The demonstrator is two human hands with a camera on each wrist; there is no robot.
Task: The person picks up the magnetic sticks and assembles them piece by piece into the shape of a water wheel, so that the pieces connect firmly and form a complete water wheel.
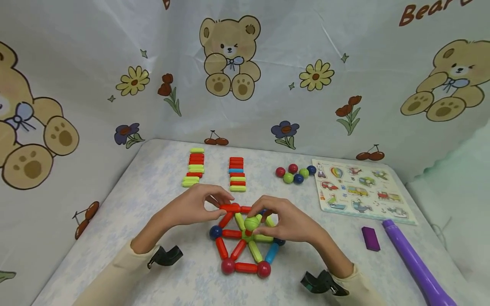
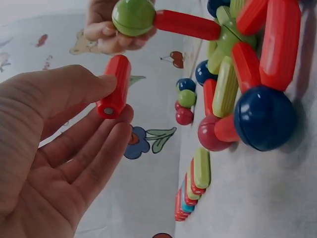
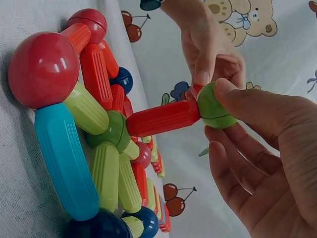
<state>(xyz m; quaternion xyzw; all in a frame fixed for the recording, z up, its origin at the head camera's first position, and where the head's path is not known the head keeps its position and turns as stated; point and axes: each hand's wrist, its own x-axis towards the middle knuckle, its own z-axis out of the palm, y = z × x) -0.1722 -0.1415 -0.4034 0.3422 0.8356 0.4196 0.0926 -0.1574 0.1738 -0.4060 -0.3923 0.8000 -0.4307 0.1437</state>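
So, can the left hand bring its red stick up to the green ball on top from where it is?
Probably yes. The left hand pinches the red stick close beside the green ball, with open air between. The right hand grips the ball's far side, leaving the near side bare.

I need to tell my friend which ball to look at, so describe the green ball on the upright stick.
Find the flat wheel of sticks and balls on the table. A red stick rises from its hub, topped by the green ball in the right hand. It alone sits off the table.
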